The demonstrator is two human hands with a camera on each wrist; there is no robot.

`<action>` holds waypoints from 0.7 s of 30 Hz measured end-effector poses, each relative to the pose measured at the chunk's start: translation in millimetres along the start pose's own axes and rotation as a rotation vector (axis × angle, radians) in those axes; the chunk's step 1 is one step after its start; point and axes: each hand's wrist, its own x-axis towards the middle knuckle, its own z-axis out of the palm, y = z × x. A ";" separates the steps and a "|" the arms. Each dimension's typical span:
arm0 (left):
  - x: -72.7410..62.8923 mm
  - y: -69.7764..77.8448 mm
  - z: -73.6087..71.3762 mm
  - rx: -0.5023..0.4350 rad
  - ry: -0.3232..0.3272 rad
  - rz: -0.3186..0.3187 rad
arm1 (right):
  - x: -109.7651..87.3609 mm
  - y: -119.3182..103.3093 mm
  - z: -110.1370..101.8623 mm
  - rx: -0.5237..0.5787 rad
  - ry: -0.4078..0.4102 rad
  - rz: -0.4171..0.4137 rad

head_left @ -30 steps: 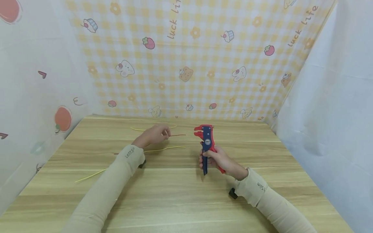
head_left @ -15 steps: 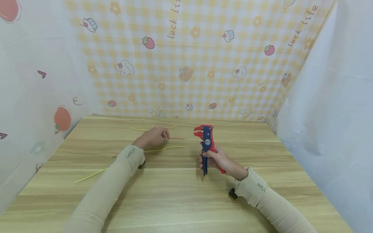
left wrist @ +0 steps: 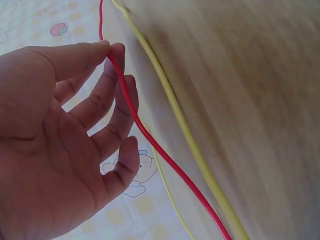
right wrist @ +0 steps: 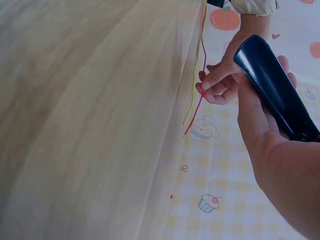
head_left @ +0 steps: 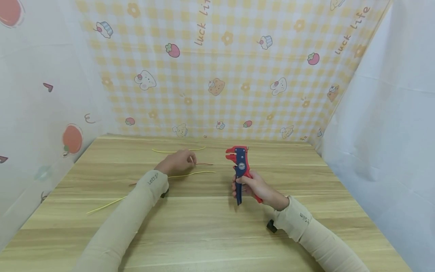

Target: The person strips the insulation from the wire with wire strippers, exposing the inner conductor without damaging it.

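Observation:
My left hand (head_left: pixel 178 160) pinches a red wire (left wrist: pixel 160 150) between thumb and index finger, the other fingers loosely bent. One end of that wire points right of the fingertips; the other shows left of the sleeve. Just beside it runs a yellow wire (left wrist: pixel 180 115) on the table, partly hidden by the left arm in the head view. To the right, my right hand (head_left: pixel 261 187) grips a wire stripper (head_left: pixel 241 160) with red and navy handles. Its red head is up and faces left, apart from the wires. In the right wrist view a navy handle (right wrist: pixel 272 90) rises from the hand.
Another yellow wire (head_left: pixel 163 151) lies farther back, behind the left hand. A yellow length (head_left: pixel 105 205) shows left of the forearm. The wooden table (head_left: pixel 217 234) ends at a checked cloth backdrop (head_left: pixel 217 68), with white cloth (head_left: pixel 380 132) along the right side.
My left hand has drawn the red wire a little nearer and to the left, lowering it towards the middle yellow wire. The right hand and wire stripper stay practically still.

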 end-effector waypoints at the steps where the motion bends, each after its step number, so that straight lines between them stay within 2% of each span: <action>1: 0.3 -0.1 0.4 0.000 0.000 -0.001 | -0.1 0.0 -0.1 0.001 -0.002 0.002; 21: 2.6 0.3 -1.8 0.045 0.005 -0.011 | 0.1 0.7 -2.2 0.010 -0.019 0.007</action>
